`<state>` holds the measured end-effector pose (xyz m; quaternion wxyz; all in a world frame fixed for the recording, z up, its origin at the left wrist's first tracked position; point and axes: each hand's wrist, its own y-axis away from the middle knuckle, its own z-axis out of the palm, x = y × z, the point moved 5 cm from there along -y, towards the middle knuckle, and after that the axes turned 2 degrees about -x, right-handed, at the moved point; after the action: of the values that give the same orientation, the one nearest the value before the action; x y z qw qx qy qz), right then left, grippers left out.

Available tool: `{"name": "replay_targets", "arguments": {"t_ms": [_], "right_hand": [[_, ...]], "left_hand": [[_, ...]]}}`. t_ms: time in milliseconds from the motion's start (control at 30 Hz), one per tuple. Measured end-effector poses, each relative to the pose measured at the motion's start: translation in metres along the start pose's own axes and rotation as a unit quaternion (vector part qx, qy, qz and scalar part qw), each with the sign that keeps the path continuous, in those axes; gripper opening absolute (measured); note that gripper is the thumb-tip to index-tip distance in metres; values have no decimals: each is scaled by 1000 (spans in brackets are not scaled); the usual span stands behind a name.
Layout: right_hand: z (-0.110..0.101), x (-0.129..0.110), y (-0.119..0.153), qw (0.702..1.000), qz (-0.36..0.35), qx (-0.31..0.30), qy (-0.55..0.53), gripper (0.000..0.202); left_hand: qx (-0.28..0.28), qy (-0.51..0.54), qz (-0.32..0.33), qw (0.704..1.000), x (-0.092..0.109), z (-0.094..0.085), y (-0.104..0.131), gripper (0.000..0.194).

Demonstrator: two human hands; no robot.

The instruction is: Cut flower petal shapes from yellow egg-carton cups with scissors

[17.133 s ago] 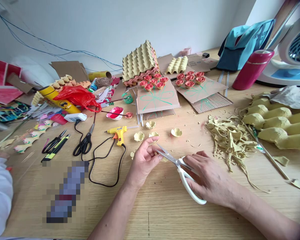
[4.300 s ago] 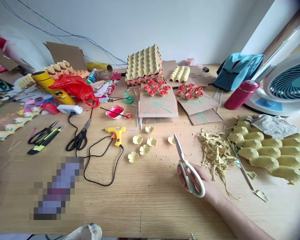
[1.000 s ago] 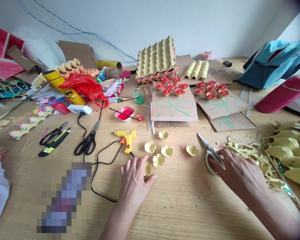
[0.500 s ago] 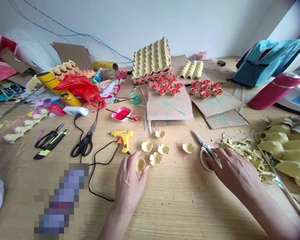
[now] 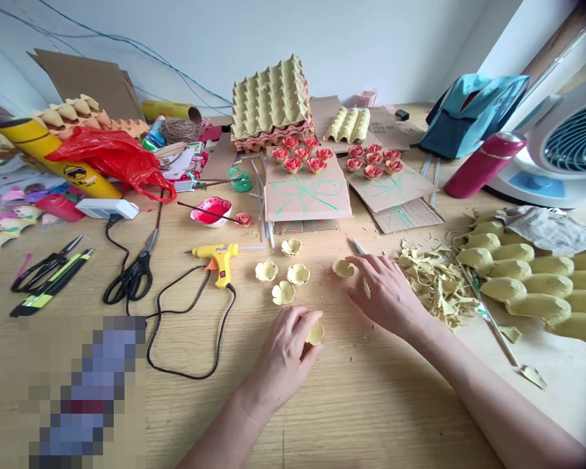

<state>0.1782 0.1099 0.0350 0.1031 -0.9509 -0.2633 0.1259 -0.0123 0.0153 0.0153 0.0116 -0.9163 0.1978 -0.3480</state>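
My left hand (image 5: pixel 286 352) pinches a pale yellow petalled cup (image 5: pixel 315 333), cut from egg carton, between thumb and fingers low over the table. My right hand (image 5: pixel 385 293) reaches over the scissors (image 5: pixel 358 247), which it mostly covers; its fingers are apart. Its fingertips are at the right edge of another petalled cup (image 5: pixel 344 268); I cannot tell whether they grip it. Several more such cups (image 5: pixel 297 274) stand between my hands and the yellow glue gun (image 5: pixel 221 258).
Carton scraps (image 5: pixel 434 280) and an egg tray (image 5: pixel 527 280) lie at right. Behind are red roses (image 5: pixel 293 164) on cardboard (image 5: pixel 307 195), a red paint dish (image 5: pixel 209 212) and a tilted pink flask (image 5: pixel 486 164). Black scissors (image 5: pixel 137 273) and the glue gun's cord (image 5: pixel 183 374) lie at left.
My left hand has moved right with a petalled cup, away from the group. My right hand has left the scissors handles and moved left to the separate cup. The view has turned right.
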Motion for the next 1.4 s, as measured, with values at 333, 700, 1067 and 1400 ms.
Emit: {"name": "replay_targets", "arguments": {"t_ms": [333,700,1067,1400], "right_hand": [[15,-3,-10,1000,15,-3,10,34],[9,-3,-11,999,26,23,-6,28],[15,8,-17,996,63,39,-40,15],[-12,-19,-1,979,44,13,-198,11]], "left_hand": [[39,0,-13,999,0,-4,2,53],[43,20,-23,999,0,-7,2,40],[-7,48,-7,999,6,-2,3,50],[3,11,-15,1000,1,-7,2,52]]}}
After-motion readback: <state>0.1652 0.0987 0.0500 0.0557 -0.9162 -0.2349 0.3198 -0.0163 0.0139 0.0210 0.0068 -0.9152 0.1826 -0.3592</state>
